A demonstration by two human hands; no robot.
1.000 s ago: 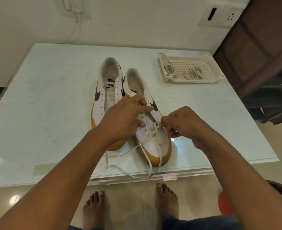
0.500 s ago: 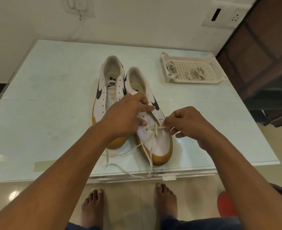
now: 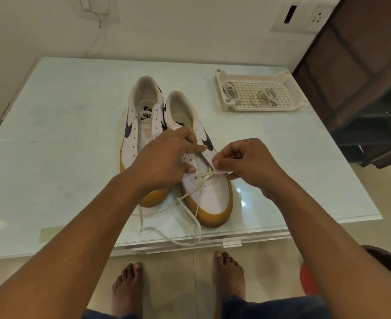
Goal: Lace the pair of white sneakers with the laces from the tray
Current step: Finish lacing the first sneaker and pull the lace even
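The pair stands side by side, toes toward the person, on a pale glass-topped surface (image 3: 63,157). That puts the lowest eyelets closest to the hands, where lacing begins. The near sneaker (image 3: 209,199) is the one being worked. A white lace (image 3: 191,217) already runs as a short bar across its bottom pair of eyelets, and the slack trails off the toe and loops over the front edge of the surface, out of the way. The left hand (image 3: 164,162) lies across the shoe with fingers mostly straight, forefinger reaching over the tongue and thumb just below. Its grip is loose and holds nothing; it seems there to pin the shoe down and keep the eyelet flaps spread. The right hand (image 3: 247,162) is curled, its grip closed to a fingertip pinch on the lace just beside the right-hand eyelet row, drawing it out sideways. This looks like taking up slack or readying the end for the next hole. The far sneaker (image 3: 141,127), touching the first along its side, has open eyelets and no lace. Well apart, toward the back right corner, a cream perforated tray (image 3: 262,108) holds bundled spare laces (image 3: 264,97), parked clear of the working area until the second shoe needs one. By this reckoning the job is in its early part.
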